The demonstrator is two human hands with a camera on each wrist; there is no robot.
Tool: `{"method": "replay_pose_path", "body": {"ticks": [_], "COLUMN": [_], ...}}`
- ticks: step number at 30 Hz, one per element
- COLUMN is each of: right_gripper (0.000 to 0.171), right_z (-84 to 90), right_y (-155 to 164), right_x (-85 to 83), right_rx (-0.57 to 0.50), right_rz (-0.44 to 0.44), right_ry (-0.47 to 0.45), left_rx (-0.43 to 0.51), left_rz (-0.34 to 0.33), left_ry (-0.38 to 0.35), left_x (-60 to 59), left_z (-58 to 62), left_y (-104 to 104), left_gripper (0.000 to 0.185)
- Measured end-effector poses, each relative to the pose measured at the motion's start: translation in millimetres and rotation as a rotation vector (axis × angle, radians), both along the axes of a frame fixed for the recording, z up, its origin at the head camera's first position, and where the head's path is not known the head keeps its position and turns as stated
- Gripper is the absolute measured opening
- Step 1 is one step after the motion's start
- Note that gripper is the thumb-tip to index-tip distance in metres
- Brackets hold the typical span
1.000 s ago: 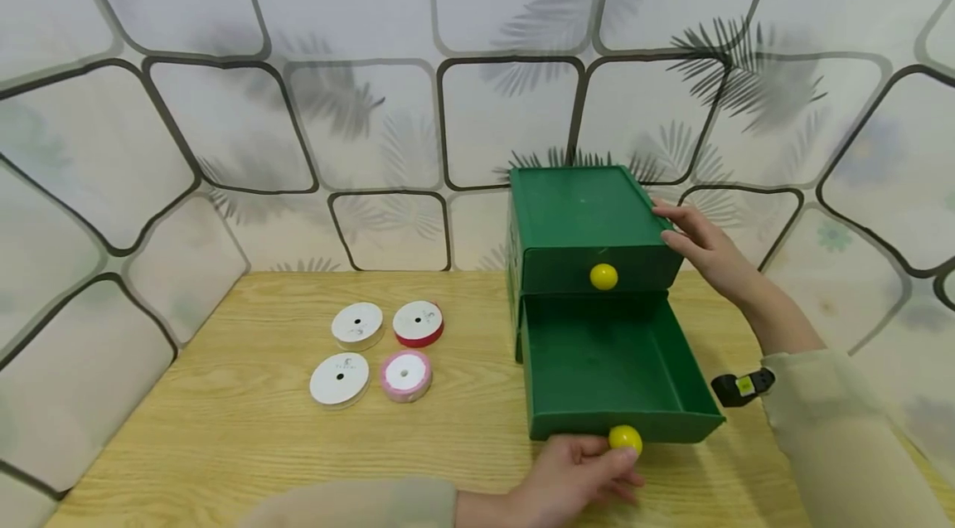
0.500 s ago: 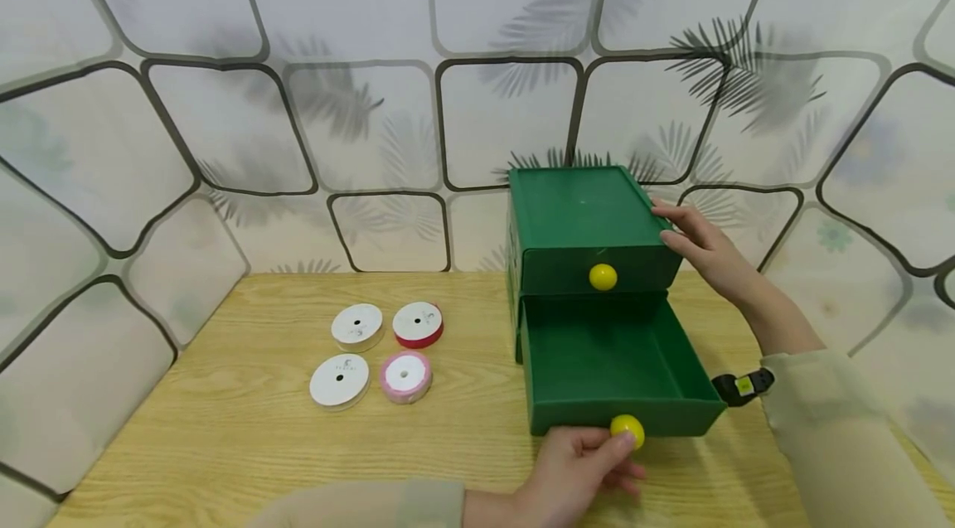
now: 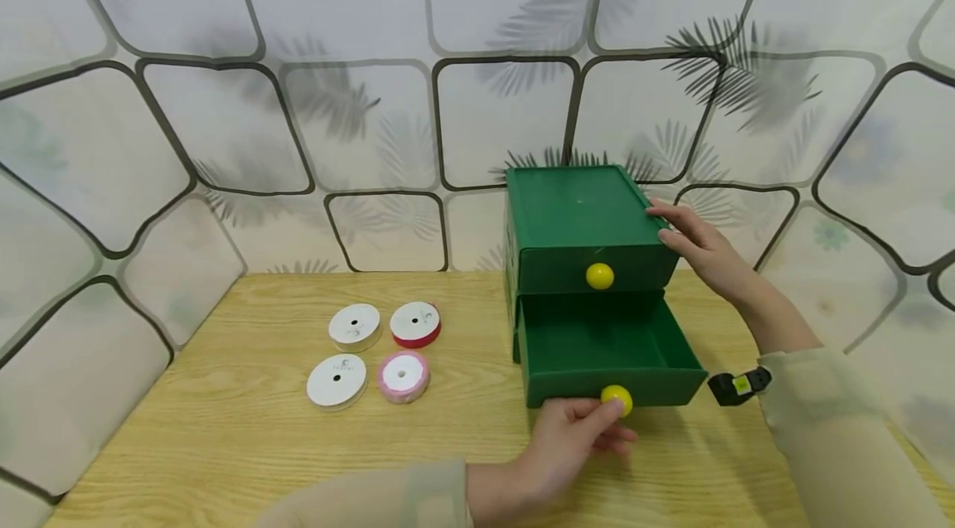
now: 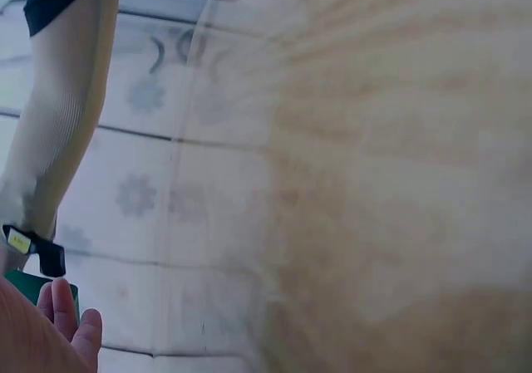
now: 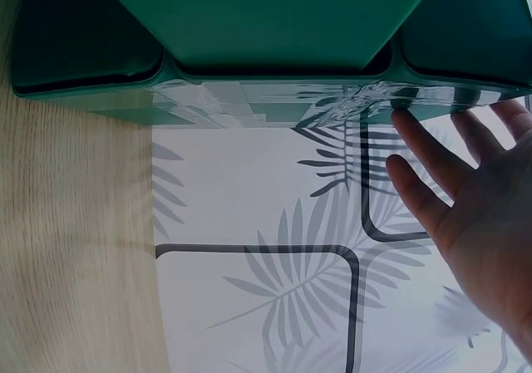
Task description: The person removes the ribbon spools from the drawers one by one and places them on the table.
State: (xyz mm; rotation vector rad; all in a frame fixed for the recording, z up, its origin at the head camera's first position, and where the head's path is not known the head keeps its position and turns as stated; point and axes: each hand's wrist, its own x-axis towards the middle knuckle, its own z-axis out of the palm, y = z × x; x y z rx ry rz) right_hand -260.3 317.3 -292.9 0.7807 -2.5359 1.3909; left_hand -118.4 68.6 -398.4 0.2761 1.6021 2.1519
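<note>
A green two-drawer cabinet [image 3: 574,205] stands on the right of the table. Its lower drawer [image 3: 612,387] is pulled part way out, with nothing inside, while the upper drawer [image 3: 552,269] is closed. My left hand [image 3: 555,449] is at the lower drawer's front, thumb and index finger pinching its round yellow knob [image 3: 616,400]. My right hand [image 3: 705,253] rests with extended fingers against the cabinet's top right edge. From the right wrist, fingers [image 5: 432,157] reach the cabinet's side [image 5: 249,103]. Only part of the left hand [image 4: 62,327] appears in the left wrist view.
Several ribbon spools lie left of the cabinet: a cream one [image 3: 354,326], a red one [image 3: 415,324], a white one [image 3: 336,381] and a pink one [image 3: 403,376]. A patterned wall covering [image 3: 388,122] closes off the back and sides of the wooden table [image 3: 246,428].
The lower drawer has slid inward toward the cabinet, and my left hand has moved forward with its knob. My right hand stays at the top edge; the spools lie where they were.
</note>
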Motion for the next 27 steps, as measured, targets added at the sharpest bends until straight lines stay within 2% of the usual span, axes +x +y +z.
{"method": "replay_pose_path", "body": {"ticks": [5, 14, 27], "right_gripper": [0.040, 0.040, 0.037], "right_z": [-0.5, -0.1, -2.2], "right_y": [-0.3, -0.7, 0.0], "right_x": [0.1, -0.2, -0.7], "right_rx": [0.003, 0.014, -0.020], "right_rz": [-0.003, -0.022, 0.010], "right_ry": [0.008, 0.005, 0.029], "left_rx": [-0.027, -0.079, -0.121], "left_rz": [0.037, 0.067, 0.092], "left_ry": [-0.002, 0.055, 0.136], "left_x": [-11.8, -37.0, -63.0], "left_z": [3.5, 3.8, 4.7], "left_y": [2.5, 3.3, 3.0], "left_gripper": [0.034, 0.038, 0.041]}}
